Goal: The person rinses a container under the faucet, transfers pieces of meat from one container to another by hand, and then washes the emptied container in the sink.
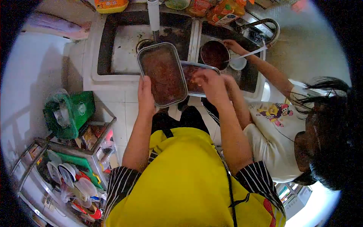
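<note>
My left hand (146, 96) grips the left edge of a clear rectangular food container (162, 73). Reddish-brown contents show inside it, and it is tilted at the sink's front edge. My right hand (212, 86) is slightly blurred, its fingers curled together over a second rectangular container (194, 89) with dark reddish contents and small orange bits. Whatever lies between those fingers is too small to make out. Beside my right hand, another person's forearm (238, 96) reaches toward the second container. That person's other hand (235, 47) is at the rim of a round dark-filled bowl (214, 55).
A double sink (113, 78) spans the front, with a faucet (274, 28) at right. A white-handled utensil (249, 53) leans by the bowl, near a small white bowl (237, 63). At left stands a metal rack (102, 142) holding a green bin (81, 109) and dishes. The person stands close at right.
</note>
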The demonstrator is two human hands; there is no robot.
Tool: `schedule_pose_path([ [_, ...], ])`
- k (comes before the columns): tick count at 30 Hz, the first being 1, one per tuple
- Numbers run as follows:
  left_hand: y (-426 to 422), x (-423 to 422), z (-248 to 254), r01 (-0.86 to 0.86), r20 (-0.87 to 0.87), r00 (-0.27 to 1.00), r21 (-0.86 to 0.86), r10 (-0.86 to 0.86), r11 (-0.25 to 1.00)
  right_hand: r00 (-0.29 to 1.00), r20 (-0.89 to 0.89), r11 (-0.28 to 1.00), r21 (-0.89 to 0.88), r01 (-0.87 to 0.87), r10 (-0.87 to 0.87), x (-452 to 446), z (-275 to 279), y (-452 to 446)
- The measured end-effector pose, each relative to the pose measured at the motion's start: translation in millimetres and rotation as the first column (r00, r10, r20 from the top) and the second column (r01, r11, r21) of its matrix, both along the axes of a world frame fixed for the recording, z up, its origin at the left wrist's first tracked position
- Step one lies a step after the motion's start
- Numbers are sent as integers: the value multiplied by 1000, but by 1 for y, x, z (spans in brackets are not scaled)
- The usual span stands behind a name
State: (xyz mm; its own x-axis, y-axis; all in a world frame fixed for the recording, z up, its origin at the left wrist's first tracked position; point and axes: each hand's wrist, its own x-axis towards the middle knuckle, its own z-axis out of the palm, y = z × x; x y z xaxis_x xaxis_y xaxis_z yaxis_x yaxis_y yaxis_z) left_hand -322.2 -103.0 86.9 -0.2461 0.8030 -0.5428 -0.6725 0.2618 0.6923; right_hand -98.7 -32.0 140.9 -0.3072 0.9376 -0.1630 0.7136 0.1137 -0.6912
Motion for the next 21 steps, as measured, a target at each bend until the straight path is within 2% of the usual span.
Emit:
schedule_pose_path([
  [2, -2, -3, 6, 1, -19, 1000, -6, -1, 1000, 961, 232, 983, 75, -169, 148, 0, -11, -5],
  [3, -4, -4, 6, -1, -7, 1000, -16, 1, 1000, 975, 188, 993, -44, -113, 119, -1, -16, -7],
  [6, -10, -7, 0, 5, 32, 999, -33, -4, 999, 942, 316, 985, 81, -150, 118, -1, -13, -14],
  [9, -10, -6, -2, 30, 62, 998, -15, -29, 999, 889, 458, 996, 74, -41, 2, -13, 16, -3],
  [12, -7, 3, 1, 28, 76, 997, 8, -29, 1000, 987, 147, 997, 44, -67, 60, -45, 50, 6],
  [13, -7, 6, -1, 19, 76, 997, 23, -21, 1000, 985, 130, 990, 57, -125, 117, -53, 49, 5],
  [16, -7, 10, -1, 46, 37, 998, -1, -46, 999, 963, 181, 960, 159, -231, 202, -79, 36, 0],
  [17, -8, 10, -1, 64, 17, 998, -20, -63, 998, 942, 260, 954, 156, -257, 212, -89, 27, -1],
  [20, -7, 13, -7, 74, 5, 997, 26, -75, 997, 902, 410, 941, 230, -249, 138, -113, 4, 10],
  [21, -6, 14, -13, 80, 5, 997, 46, -81, 996, 889, 435, 945, 205, -254, 144, -118, 1, 13],
])
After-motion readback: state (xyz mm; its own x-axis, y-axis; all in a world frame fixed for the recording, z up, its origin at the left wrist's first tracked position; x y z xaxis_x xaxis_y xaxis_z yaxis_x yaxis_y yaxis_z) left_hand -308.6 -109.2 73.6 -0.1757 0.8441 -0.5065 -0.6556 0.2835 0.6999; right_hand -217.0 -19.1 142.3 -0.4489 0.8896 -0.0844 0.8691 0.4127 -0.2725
